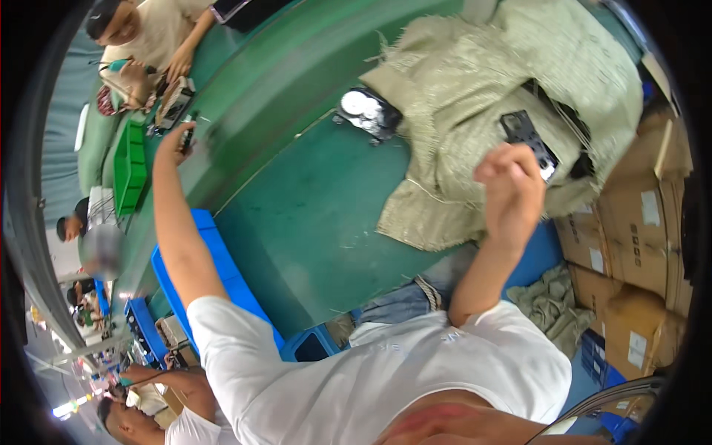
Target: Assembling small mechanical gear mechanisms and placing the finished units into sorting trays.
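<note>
My left hand reaches far out over the belt at the left, fingers closed round a small dark part that is blurred. Over the woven sack at the right, my right hand is closed with the fingers curled. A flat black plastic part with holes and a silvery end shows right behind those fingers; the hand seems to grip its edge, though the contact is hidden. A black assembly with a white round piece lies at the sack's left edge on the green table.
A green belt runs along the table's far side. Across it, a person works beside a green bin. A blue bin stands under my left arm. Cardboard boxes are stacked at the right. Another person sits lower left.
</note>
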### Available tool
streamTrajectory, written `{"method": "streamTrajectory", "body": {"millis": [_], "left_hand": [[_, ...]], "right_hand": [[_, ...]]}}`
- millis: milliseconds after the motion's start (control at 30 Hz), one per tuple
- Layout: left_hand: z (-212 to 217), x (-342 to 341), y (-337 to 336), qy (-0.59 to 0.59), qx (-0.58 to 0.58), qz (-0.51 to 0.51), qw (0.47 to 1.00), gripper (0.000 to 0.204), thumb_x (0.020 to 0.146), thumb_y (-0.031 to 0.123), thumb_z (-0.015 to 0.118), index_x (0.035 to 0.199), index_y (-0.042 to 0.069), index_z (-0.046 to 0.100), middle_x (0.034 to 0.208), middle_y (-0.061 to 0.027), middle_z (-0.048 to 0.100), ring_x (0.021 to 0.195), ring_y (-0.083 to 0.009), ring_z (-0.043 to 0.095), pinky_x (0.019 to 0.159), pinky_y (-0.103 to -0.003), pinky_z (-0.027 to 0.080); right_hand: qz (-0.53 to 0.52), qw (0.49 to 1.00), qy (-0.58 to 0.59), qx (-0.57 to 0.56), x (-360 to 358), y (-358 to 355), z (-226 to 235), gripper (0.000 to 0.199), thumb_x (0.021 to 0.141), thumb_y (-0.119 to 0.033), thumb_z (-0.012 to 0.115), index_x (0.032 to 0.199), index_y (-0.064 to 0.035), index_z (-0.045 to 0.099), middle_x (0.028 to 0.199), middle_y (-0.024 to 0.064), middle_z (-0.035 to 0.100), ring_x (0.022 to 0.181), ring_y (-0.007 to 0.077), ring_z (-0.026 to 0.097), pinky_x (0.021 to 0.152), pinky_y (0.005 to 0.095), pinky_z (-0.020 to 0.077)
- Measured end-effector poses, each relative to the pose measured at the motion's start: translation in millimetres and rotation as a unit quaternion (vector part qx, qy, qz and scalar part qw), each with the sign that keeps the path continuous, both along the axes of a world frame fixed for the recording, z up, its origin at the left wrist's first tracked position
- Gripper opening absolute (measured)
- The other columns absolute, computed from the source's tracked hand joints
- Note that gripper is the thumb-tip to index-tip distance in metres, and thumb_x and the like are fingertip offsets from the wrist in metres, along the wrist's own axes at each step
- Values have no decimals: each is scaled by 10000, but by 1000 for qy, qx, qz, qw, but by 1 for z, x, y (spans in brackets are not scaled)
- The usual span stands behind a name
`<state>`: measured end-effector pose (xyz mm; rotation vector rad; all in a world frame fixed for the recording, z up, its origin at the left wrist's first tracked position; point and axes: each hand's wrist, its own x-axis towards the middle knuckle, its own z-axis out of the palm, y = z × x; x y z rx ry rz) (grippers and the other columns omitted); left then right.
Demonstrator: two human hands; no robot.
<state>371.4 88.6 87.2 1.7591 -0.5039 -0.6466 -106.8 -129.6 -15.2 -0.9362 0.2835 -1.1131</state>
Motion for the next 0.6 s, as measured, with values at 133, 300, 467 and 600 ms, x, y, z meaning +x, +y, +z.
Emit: {"method": "streamTrajectory", "body": {"millis": [133, 300, 467, 600], "left_hand": [[-9, 10, -5, 107, -71, -29, 991, 333, 863, 210, 694, 1096, -15, 615, 998, -176, 669, 888, -278, 672, 775, -349, 554], [-39, -109, -72, 224, -190, -111, 949, 353, 875, 170, 701, 1129, -42, 579, 1055, -201, 661, 919, -281, 678, 810, -358, 555], [-68, -290, -99, 246, -357, -113, 894, 419, 879, 109, 672, 1206, -42, 459, 1092, -236, 640, 861, -308, 683, 774, -362, 570], [-96, -340, -105, 205, -406, -67, 888, 407, 858, 127, 708, 1178, -38, 518, 993, -166, 668, 833, -277, 686, 764, -368, 584]], "right_hand": [[9, 988, 114, -108, 7, 5, 14, 149, 889, -72, 531, 973, 2, 630, 860, 85, 638, 766, 164, 579, 727, 271, 470], [-31, 963, 199, -177, 17, 26, 31, 148, 865, -31, 566, 988, -8, 643, 884, 77, 657, 799, 155, 598, 755, 268, 492], [-204, 861, 330, -330, 4, 17, 29, 208, 821, -47, 611, 1021, -5, 647, 946, 95, 658, 851, 188, 612, 812, 304, 499], [-295, 638, 600, -382, -6, -28, 13, 448, 796, -263, 644, 1202, -82, 587, 1157, 178, 593, 1068, 342, 547, 904, 437, 471]]}}
